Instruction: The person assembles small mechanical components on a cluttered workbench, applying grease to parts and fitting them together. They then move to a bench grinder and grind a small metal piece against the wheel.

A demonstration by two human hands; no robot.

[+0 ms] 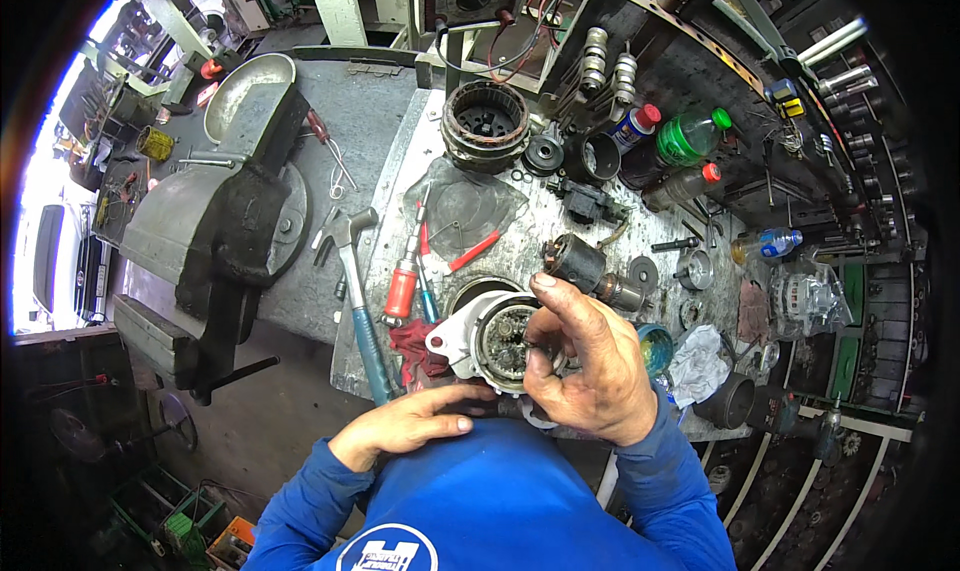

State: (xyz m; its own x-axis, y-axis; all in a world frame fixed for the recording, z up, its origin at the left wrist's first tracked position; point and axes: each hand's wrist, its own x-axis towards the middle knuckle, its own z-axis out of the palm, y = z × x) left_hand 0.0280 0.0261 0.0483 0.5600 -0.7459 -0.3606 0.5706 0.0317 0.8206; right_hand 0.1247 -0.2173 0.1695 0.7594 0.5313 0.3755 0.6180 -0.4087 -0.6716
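Observation:
In front of my torso, at the bench's near edge, sits a round pale metal gear housing [459, 337] with dark, greasy gears inside its open face. My left hand [405, 423] grips its near lower side; the fingers stretch along it, their tips in shadow, and the thumb lies apart. Over the housing's right rim is my right hand [597, 373], one finger raised and the others bent towards the thumb, tips dark with grease. What they pinch, if anything, is hidden. Beyond the raised finger lies a dark cylindrical motor part [574, 261]. A red rag [412, 343] is beside the housing.
A large bench vise [215, 221] stands at left. A claw hammer [357, 281], a red-handled tool [402, 289] and red pliers [475, 251] lie nearer. A ring-shaped stator [486, 156], several bottles [692, 139], a crumpled white cloth [700, 363] and a bagged alternator [808, 296] occupy the back and right.

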